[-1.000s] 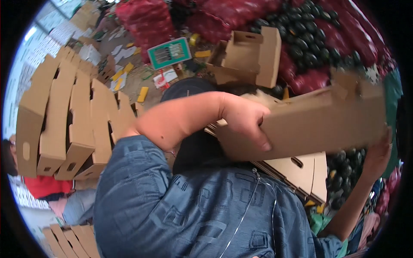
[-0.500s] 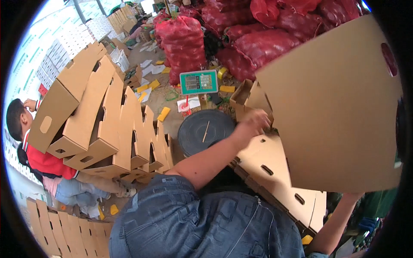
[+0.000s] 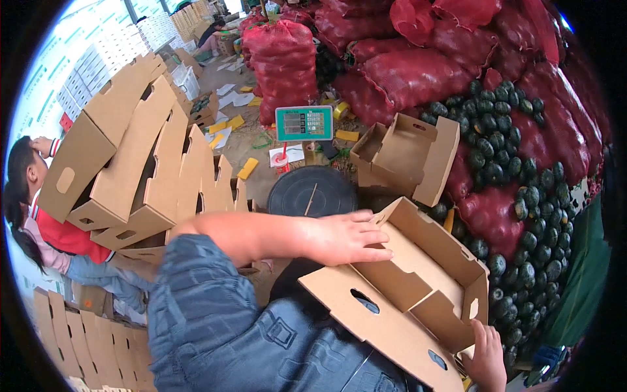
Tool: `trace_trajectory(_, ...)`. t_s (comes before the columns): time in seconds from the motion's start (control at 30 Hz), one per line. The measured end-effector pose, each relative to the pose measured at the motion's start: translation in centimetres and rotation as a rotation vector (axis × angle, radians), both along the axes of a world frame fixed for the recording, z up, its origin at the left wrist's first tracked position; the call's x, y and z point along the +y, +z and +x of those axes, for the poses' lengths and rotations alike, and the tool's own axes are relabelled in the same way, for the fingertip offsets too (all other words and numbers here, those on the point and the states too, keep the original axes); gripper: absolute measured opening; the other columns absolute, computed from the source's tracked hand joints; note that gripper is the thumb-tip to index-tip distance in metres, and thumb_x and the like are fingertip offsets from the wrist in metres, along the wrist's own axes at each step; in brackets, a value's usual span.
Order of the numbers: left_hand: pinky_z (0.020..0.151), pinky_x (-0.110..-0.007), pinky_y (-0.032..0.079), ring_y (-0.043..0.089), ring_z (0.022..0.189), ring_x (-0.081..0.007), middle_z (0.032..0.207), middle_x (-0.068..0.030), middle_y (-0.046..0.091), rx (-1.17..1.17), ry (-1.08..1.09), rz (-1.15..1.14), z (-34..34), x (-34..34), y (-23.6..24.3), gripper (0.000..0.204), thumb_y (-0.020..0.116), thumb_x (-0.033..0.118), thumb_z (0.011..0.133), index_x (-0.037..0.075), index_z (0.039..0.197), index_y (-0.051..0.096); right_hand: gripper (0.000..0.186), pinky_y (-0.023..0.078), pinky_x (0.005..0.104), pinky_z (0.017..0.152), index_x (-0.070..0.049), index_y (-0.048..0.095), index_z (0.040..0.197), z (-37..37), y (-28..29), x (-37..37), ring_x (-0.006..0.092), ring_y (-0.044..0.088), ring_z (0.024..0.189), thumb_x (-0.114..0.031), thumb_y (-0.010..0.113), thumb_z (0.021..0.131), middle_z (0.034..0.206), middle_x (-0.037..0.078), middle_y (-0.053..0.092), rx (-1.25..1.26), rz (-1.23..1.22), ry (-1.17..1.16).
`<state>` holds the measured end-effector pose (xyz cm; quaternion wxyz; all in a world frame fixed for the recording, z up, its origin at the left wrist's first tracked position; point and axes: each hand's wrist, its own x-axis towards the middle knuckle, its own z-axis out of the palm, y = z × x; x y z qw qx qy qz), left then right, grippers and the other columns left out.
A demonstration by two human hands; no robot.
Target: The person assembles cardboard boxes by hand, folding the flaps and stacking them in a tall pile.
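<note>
A brown cardboard box (image 3: pixel 428 258) sits tilted right in front of me, its inside facing up. The wide flap with two hand holes (image 3: pixel 385 326) leans out toward my body. My left hand (image 3: pixel 353 238) lies across the box's left end, fingers stretched out and apart over the edge. At the opposite end, my right hand (image 3: pixel 488 356) grips the near right corner, its fingers against the wall and its thumb on the near side. Whatever the box rests on is hidden beneath it.
Beyond the box stand more open cartons (image 3: pixel 408 150) and a round black lid (image 3: pixel 312 193) with a stick on it. A scale display (image 3: pixel 304 123) is behind. Dark green squashes (image 3: pixel 535 228) and red mesh sacks (image 3: pixel 418 72) fill the right. Stacked boxes (image 3: pixel 147 163) and a person (image 3: pixel 32 196) are left.
The cardboard box has come down from the upper right, turned from its flat underside to its open inside. My left hand has drawn back toward me onto its end. The squash pile is now uncovered.
</note>
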<state>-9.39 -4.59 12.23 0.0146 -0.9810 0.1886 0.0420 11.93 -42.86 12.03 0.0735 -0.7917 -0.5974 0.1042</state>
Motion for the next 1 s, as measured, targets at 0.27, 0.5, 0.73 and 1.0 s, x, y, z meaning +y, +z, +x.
trace_trajectory(0.27, 0.089, -0.032, 0.048, 0.059, 0.1, -0.0145, 0.115, -0.0081, 0.062, 0.251, 0.358, -1.223, 1.9, 2.0, -0.6, 0.051, 0.065, 0.015, 0.088, 0.005, 0.133, 0.044, 0.055, 0.043, 0.0372, 0.094, -0.001, 0.043, 0.131, 1.6, -0.3, 0.8, 0.0224, 0.057, 0.105, -0.012, 0.065, 0.081, 0.114, 0.011, 0.06, 1.184, 0.459, -0.287)
trace_trajectory(0.5, 0.105, -0.033, 0.035, 0.038, 0.131, -0.0204, 0.142, -0.0129, 0.04, -0.09, 0.833, -1.343, 4.2, 1.2, -7.6, 0.066, 0.053, -0.003, 0.083, 0.002, 0.143, 0.027, 0.056, 0.027, 0.0331, 0.108, 0.0, 0.026, 0.143, 3.6, -7.5, 3.9, 0.022, 0.039, 0.128, 0.0, 0.042, 0.09, 0.139, 0.013, 0.041, 0.68, 0.655, -0.533)
trace_trajectory(0.73, 0.085, -0.028, 0.048, 0.059, 0.09, -0.0117, 0.095, -0.0025, 0.064, 0.078, 0.623, -1.781, 7.1, 4.7, -8.1, 0.028, 0.056, 0.028, 0.096, 0.003, 0.107, 0.06, 0.039, 0.038, 0.0309, 0.099, 0.001, 0.041, 0.135, 6.0, -10.7, 4.2, 0.0175, 0.05, 0.116, -0.017, 0.042, 0.101, 0.128, 0.008, 0.053, 1.268, 1.05, -0.501)
trace_trajectory(1.0, 0.1, -0.034, 0.039, 0.048, 0.119, -0.0245, 0.13, -0.0157, 0.051, -0.127, 0.819, -1.291, 10.5, 1.6, -9.4, 0.042, 0.056, 0.016, 0.089, 0.007, 0.13, 0.048, 0.042, 0.041, 0.0333, 0.096, -0.002, 0.049, 0.129, 6.5, -8.9, 5.4, 0.0265, 0.053, 0.112, -0.011, 0.049, 0.087, 0.124, 0.017, 0.053, 0.612, 0.577, -0.629)
